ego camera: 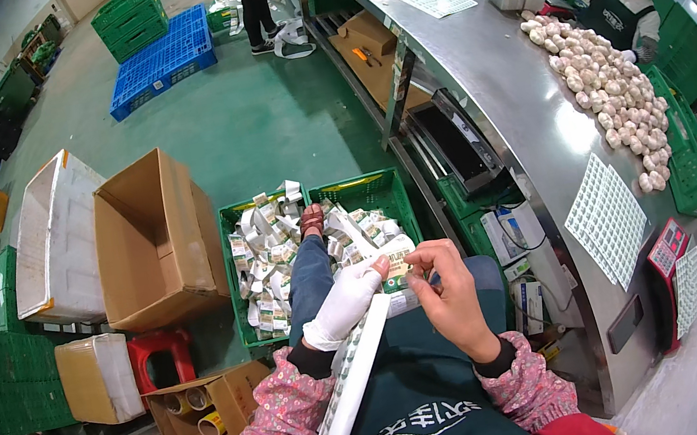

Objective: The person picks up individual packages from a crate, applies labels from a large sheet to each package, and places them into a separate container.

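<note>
My left hand (345, 308), in a thin white glove, pinches a printed label (395, 266) with its thumb on top. The label belongs to a white strip (351, 234) running down into a green crate. My bare right hand (448, 294) has its thumb and index fingertips at the label's right edge; whether they grip anything is hidden. A curled white sheet of small green stickers (354, 389) lies along my left forearm, below the gloved hand. Heaps of label strips (270, 265) fill the left green crate (243, 318); the right green crate (389, 193) holds more.
A steel table (536, 138) on my right carries garlic bulbs (610, 84), sticker sheets (606, 221), a phone (625, 323) and a red scale (668, 247). A co-worker (621, 9) stands behind it. Left are a cardboard box (152, 243), a foam box (57, 231) and a red stool (161, 359).
</note>
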`<control>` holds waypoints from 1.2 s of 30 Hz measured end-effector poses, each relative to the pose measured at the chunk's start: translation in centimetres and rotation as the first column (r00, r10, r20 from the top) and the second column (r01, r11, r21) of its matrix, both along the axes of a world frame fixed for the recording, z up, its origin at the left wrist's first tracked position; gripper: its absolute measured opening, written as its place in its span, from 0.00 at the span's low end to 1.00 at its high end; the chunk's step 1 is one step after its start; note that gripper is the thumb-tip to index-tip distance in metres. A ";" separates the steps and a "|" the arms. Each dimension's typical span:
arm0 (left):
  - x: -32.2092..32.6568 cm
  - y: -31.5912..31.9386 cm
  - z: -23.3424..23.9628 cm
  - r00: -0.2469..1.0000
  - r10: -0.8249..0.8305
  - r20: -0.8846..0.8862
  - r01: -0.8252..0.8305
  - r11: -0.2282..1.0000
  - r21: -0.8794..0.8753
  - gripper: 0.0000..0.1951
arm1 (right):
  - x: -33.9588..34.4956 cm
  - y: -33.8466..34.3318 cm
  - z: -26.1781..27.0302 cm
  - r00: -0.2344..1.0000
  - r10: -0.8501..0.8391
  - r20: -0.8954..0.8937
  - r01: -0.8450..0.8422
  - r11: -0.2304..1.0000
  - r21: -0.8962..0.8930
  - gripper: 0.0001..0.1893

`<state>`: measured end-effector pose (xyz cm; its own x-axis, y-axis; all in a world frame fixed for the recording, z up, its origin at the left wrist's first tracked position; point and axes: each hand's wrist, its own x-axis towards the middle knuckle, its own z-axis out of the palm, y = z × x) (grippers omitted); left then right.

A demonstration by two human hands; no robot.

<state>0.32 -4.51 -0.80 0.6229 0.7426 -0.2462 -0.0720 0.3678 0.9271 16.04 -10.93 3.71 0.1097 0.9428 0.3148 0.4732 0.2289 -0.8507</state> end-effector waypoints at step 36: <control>0.8 -0.9 1.4 0.997 0.063 -0.033 -0.059 0.992 0.116 0.22 | 1.9 0.6 1.4 0.901 0.077 -0.427 -0.215 0.934 -0.284 0.19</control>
<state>1.15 -5.40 0.57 0.5674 0.8037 -0.1792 -0.0562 0.2549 0.9653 17.94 -10.28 5.11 0.0152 0.9989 -0.0448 0.0562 -0.0456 -0.9974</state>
